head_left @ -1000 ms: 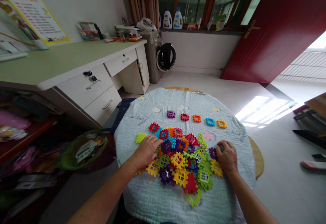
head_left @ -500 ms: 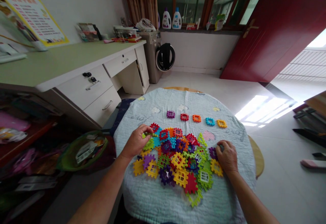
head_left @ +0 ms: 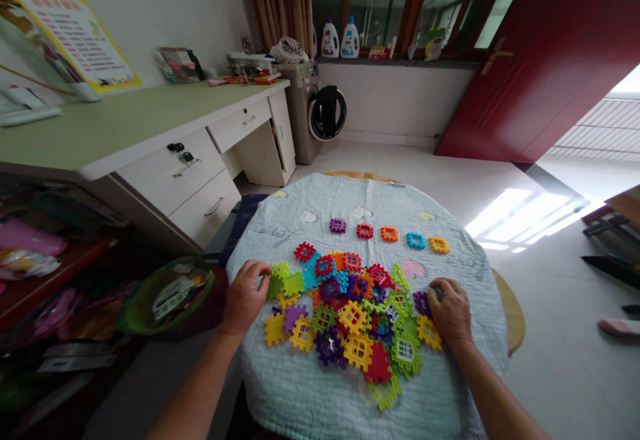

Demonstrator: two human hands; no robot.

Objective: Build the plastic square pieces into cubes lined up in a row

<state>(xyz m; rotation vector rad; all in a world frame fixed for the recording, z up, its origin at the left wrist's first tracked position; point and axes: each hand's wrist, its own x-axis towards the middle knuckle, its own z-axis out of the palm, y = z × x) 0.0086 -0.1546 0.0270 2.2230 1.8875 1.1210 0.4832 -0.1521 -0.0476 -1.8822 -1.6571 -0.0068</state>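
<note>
A heap of colourful plastic interlocking blocks [head_left: 355,317], square with notched edges and some with window grids, lies on the cloth-covered round table. At the heap's left edge, my left hand [head_left: 246,299] has its thumb and forefinger curled at a green block [head_left: 275,286]. More green blocks [head_left: 293,284] lie just right of it. My right hand [head_left: 451,310] rests at the heap's right side with bent fingers around a small dark thing [head_left: 439,292], mostly hidden. A purple block [head_left: 421,303] touches its fingertips, and a yellow block [head_left: 429,332] lies just below.
Farther back stands a spaced row of single blocks: purple [head_left: 338,226], red [head_left: 365,231], orange [head_left: 389,234], blue [head_left: 416,240] and yellow [head_left: 439,245]. A green basket [head_left: 131,310] is left of the table. Behind are a desk [head_left: 145,120] and a washing machine [head_left: 303,113].
My left hand has drawn back left and down from the red block at the heap's top left to its left edge. My right hand stays in place. The view shifts slightly.
</note>
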